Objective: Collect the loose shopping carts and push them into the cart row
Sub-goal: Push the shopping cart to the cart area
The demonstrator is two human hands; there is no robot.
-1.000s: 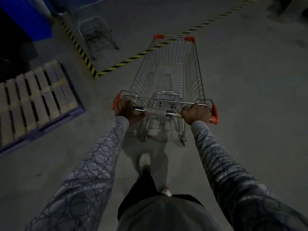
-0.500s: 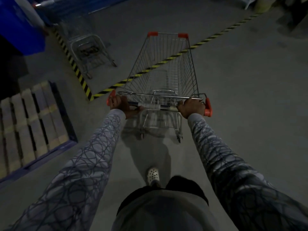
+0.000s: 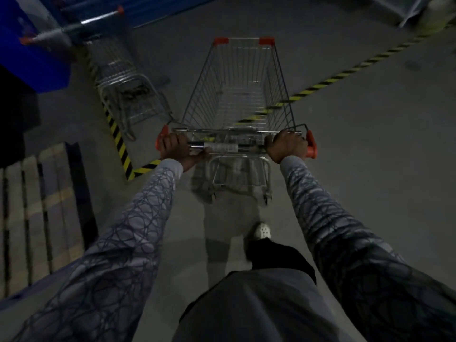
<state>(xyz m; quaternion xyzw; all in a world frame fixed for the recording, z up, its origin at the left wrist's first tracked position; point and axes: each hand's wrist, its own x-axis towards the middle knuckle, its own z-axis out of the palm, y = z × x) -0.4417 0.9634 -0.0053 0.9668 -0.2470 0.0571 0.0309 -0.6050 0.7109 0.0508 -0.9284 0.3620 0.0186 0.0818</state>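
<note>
We hold the handle bar (image 3: 222, 147) at its two ends. The left hand (image 3: 176, 150) and right hand (image 3: 287, 145) each curl closed around it, just inside the orange end caps (image 3: 311, 144). We judge this wide spacing gives steering leverage. The empty shopping cart (image 3: 204, 95) fills centre frame, nose toward the top. The pallet (image 3: 37, 206) lies at lower left, well apart. The parked cart (image 3: 125, 95) at upper left is the probable nesting target, and ours is not yet aligned behind it. The floor tape (image 3: 320, 83) passes beneath the basket.

grey scribble-patterned long sleeves (image 3: 138, 218), grey top, black trousers, white perforated clog (image 3: 262, 230)
</note>
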